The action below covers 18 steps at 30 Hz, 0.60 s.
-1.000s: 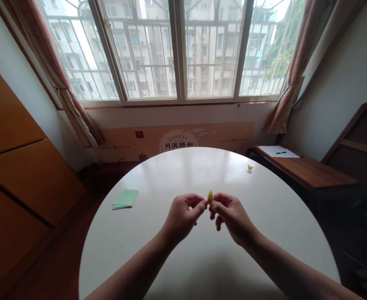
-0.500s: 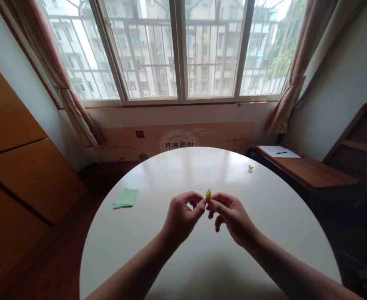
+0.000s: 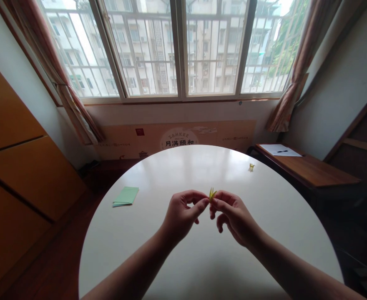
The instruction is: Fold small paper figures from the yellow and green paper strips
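Note:
Between my two hands, above the white round table (image 3: 133, 246), is a small piece of folded yellow paper (image 3: 212, 194) with pointed tips spread upward. My left hand (image 3: 183, 214) pinches its left lower part between thumb and index finger. From the other side my right hand (image 3: 232, 212) pinches it the same way, its remaining fingers loosely curled. The fingertips hide the lower part of the paper. Farther back on the table, to the right, a small yellow folded paper figure (image 3: 251, 167) stands by itself.
A small stack of green paper sheets (image 3: 126, 196) lies at the table's left. Beyond the right edge, a wooden bench (image 3: 324, 171) carries a white sheet (image 3: 274, 149) and a dark pen (image 3: 282, 151). A printed cardboard panel (image 3: 124, 139) stands under the window.
The pointed top of the yellow paper, close together before, has parted into separate tips. Both hands have shifted very slightly right, still pinching it.

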### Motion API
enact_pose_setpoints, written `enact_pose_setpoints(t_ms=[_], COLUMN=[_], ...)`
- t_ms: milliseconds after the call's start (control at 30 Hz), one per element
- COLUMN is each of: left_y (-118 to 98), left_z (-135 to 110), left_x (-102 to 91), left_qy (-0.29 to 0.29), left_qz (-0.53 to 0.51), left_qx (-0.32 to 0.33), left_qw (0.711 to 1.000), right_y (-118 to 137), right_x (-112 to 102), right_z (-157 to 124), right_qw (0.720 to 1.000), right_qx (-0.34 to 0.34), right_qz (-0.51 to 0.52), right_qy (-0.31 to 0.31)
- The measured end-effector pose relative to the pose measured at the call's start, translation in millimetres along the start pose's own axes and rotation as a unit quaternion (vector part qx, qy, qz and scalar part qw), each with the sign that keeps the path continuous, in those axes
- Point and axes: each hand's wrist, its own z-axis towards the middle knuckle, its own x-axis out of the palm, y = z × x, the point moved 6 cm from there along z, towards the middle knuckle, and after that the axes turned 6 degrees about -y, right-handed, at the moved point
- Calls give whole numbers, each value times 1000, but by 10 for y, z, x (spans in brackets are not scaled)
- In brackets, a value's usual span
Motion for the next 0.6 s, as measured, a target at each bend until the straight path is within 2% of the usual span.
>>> enact_pose_setpoints(t_ms=[133, 300, 600], left_y=[2, 28, -93], left_z=[-8, -18, -16], left_x=[-2, -32, -73], left_qy=[-8, -21, -57], left_qz=[21, 46, 137], left_qx=[9, 27, 133], left_qw=[1000, 998, 980], right_y=[14, 12, 10], right_x=[-28, -40, -36], right_z=[17, 37, 26], right_qw=[999, 999, 999], right_qx=[-35, -27, -28], right_qz=[-8, -29, -35], right_qy=[-25, -38, -22])
